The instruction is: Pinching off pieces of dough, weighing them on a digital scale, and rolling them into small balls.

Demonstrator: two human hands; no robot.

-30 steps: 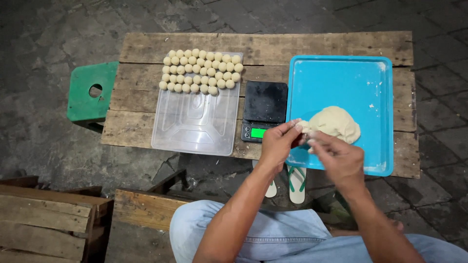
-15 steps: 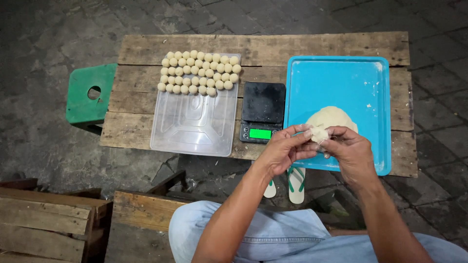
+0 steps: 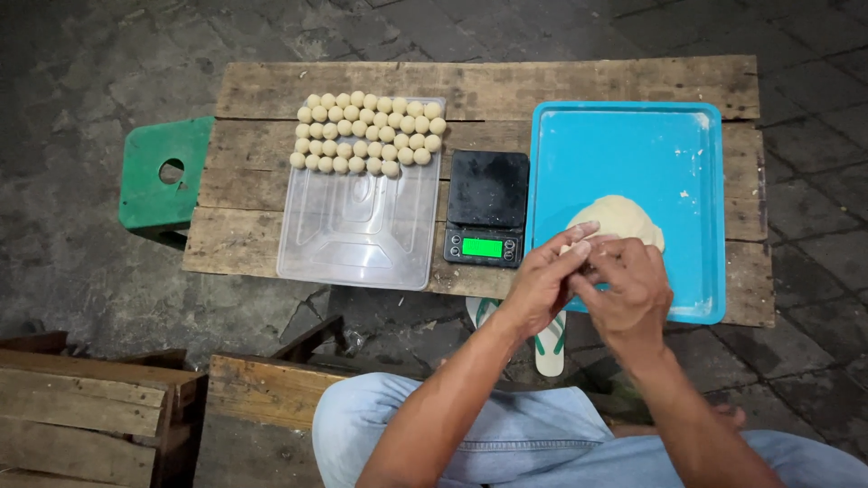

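Right of centre, the left hand (image 3: pixel 542 276) and right hand (image 3: pixel 628 289) close together around a small bit of dough (mostly hidden), just below the dough mound (image 3: pixel 619 220) on the blue tray (image 3: pixel 624 145).

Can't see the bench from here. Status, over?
Left hand and right hand together, pinching at the dough lump on blue tray. Nothing in the way.
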